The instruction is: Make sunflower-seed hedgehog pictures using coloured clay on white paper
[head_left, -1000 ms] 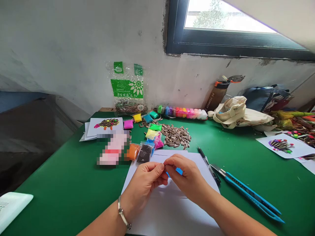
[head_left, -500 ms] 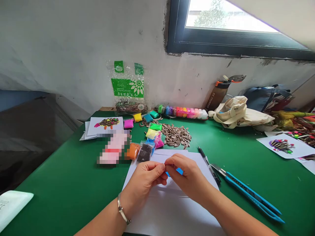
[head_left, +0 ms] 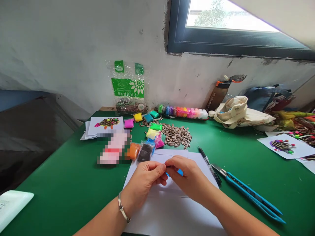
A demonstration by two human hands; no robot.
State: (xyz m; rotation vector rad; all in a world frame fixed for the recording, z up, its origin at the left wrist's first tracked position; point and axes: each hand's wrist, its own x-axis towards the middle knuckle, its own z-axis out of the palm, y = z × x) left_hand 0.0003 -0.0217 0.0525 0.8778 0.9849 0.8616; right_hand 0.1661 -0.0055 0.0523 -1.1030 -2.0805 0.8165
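My left hand [head_left: 149, 175] and my right hand [head_left: 185, 172] meet fingertip to fingertip above white paper [head_left: 169, 216]. Both are closed in a pinch. A small dark piece [head_left: 168, 167] shows between the fingertips; its kind is too small to tell. Behind the right fingers, a bright blue patch [head_left: 180, 171] lies on the paper, partly hidden. Just beyond the left hand sit a bag of black clay [head_left: 145, 152] and a bag of orange clay [head_left: 134, 151]. A pile of sunflower seeds [head_left: 177, 135] lies farther back.
To the right lie a black pen [head_left: 209, 165] and a blue utility knife [head_left: 253, 193], its blade out. Finished seed pictures lie at left [head_left: 105, 124] and right [head_left: 283, 146]. A seed bag [head_left: 129, 88], bottle [head_left: 218, 93] and cloth bag [head_left: 236, 113] line the wall.
The fingers shift slightly, and the dark piece between them shows more. Less of the blue patch is visible behind the right hand. Other things stay where they were.
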